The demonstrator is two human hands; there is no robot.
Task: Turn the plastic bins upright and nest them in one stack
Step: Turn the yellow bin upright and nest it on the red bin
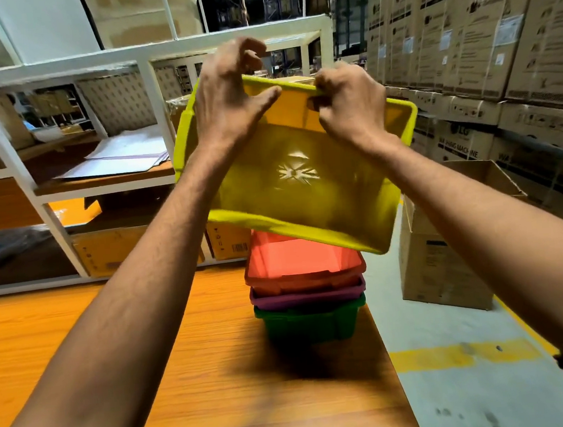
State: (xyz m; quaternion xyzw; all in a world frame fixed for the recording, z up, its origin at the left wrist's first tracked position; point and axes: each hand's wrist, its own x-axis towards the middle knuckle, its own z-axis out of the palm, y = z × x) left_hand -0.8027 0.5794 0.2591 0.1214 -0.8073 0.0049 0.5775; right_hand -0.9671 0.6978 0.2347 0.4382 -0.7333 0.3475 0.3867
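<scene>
A yellow plastic bin (299, 184) hangs tilted in the air, its open side turned toward me and its near rim low. My left hand (227, 98) and my right hand (348, 103) both grip its far upper rim. Directly under it stands a nested stack on the wooden table (220, 374): a red bin (298, 260) on top, a purple bin (307, 297) in the middle, a green bin (311, 322) at the bottom, all upright. The yellow bin's low rim hides the back of the red bin.
The stack stands near the table's right edge. An open cardboard box (445, 249) sits on the floor to the right. Stacked appliance cartons (483, 39) fill the right side. A white shelf frame (155, 98) with papers and boxes stands behind the table.
</scene>
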